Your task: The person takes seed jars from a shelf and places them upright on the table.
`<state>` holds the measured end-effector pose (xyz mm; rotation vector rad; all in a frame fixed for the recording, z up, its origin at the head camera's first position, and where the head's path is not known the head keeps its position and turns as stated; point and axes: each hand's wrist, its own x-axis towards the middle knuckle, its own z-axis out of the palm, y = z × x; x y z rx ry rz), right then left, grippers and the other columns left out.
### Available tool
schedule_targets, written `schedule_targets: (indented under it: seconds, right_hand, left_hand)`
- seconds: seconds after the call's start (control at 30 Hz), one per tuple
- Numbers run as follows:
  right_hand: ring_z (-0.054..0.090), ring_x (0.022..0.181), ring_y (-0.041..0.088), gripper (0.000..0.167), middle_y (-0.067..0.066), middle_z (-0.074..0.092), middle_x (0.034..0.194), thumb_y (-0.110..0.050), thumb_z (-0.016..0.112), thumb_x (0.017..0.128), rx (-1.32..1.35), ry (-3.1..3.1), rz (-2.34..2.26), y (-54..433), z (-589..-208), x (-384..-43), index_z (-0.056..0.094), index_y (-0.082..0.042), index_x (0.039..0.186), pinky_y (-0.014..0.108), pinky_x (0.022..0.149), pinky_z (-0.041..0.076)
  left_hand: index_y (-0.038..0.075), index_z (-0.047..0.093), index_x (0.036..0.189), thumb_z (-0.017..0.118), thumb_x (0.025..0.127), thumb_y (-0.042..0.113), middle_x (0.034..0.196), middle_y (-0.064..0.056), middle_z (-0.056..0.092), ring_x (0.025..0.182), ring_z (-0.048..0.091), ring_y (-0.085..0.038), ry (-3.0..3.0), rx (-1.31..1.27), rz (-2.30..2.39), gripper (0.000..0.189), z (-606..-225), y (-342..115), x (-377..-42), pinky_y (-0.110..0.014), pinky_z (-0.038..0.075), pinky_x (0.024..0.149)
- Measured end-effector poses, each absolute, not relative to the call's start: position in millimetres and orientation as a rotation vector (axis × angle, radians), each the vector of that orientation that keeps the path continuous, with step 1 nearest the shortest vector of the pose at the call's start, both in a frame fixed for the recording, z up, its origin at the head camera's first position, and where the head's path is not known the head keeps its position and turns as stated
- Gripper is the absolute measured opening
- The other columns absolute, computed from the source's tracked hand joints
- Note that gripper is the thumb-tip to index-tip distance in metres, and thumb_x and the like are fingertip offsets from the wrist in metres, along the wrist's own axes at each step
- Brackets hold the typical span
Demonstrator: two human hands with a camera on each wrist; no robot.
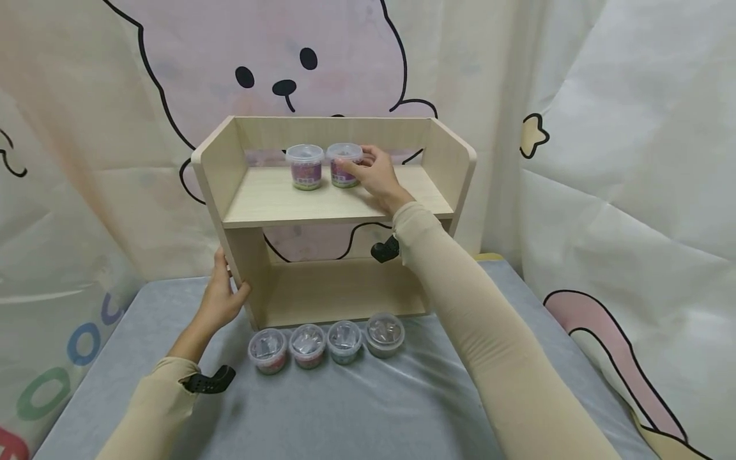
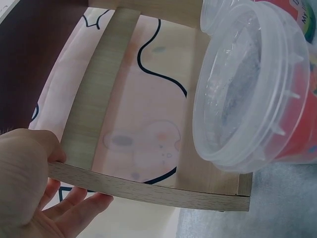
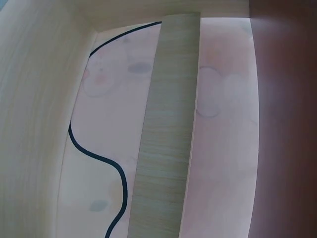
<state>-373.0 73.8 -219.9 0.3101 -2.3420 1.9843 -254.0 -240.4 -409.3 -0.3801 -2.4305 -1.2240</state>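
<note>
A pale wooden two-tier shelf (image 1: pixel 276 206) stands at the back of the table. On its upper board, my right hand (image 1: pixel 378 177) grips a clear-lidded plastic tub (image 1: pixel 344 154) with a purple label, thumb in front and fingers at its right side. A matching tub (image 1: pixel 306 172) sits just left of it. My left hand (image 1: pixel 218 301) holds the shelf's left side panel (image 2: pixel 148 190); in the left wrist view the thumb lies over one face and the fingers (image 2: pixel 81 210) on the other. The right wrist view shows the shelf's back slat (image 3: pixel 166 124) but not the hand.
Several lidded tubs (image 1: pixel 345 342) stand in a row on the blue-grey tablecloth (image 1: pixel 356 415) before the shelf; one tub (image 2: pixel 247 89) looms close in the left wrist view. Behind hangs a printed cartoon curtain (image 1: pixel 483 57). A black band (image 1: pixel 209 380) sits on my left wrist.
</note>
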Motion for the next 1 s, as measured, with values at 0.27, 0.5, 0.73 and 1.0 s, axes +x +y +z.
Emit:
schedule_targets:
  seconds: [0.27,0.5,0.73,1.0]
  right_hand:
    - [0.043,0.147,0.018,0.076,0.006,0.047,0.157,-0.028,0.076,0.091,0.314,-2.324,2.034,76,-218,-371,0.037,-0.013,0.155,0.029,0.122,0.035]
    - [0.044,0.147,0.018,0.073,0.006,0.047,0.157,-0.028,0.074,0.092,0.314,-2.290,2.082,79,-218,-372,0.038,-0.015,0.155,0.029,0.118,0.041]
    - [0.047,0.144,0.018,0.069,0.006,0.050,0.155,-0.028,0.073,0.094,0.302,-2.243,2.133,77,-218,-370,0.041,-0.014,0.153,0.032,0.112,0.047]
    - [0.051,0.140,0.021,0.065,0.007,0.051,0.154,-0.024,0.070,0.096,0.355,-2.219,2.223,88,-213,-361,0.041,-0.014,0.153,0.040,0.113,0.047]
  left_hand:
    - [0.015,0.004,0.160,0.053,0.089,-0.008,0.143,-0.037,0.037,0.123,0.049,-0.063,-2.446,-0.370,-1.207,0.089,-406,-242,-252,-0.074,0.046,0.092]
    - [0.014,0.005,0.160,0.055,0.088,-0.009,0.141,-0.038,0.039,0.122,0.050,-0.063,-2.436,-0.368,-1.209,0.090,-406,-242,-252,-0.074,0.047,0.091]
    - [0.015,0.006,0.160,0.055,0.088,-0.009,0.142,-0.037,0.039,0.123,0.049,-0.062,-2.425,-0.374,-1.219,0.091,-408,-244,-250,-0.074,0.043,0.096]
    - [0.013,0.006,0.160,0.055,0.087,-0.009,0.140,-0.038,0.039,0.121,0.050,-0.062,-2.432,-0.375,-1.222,0.090,-407,-241,-251,-0.074,0.046,0.093]
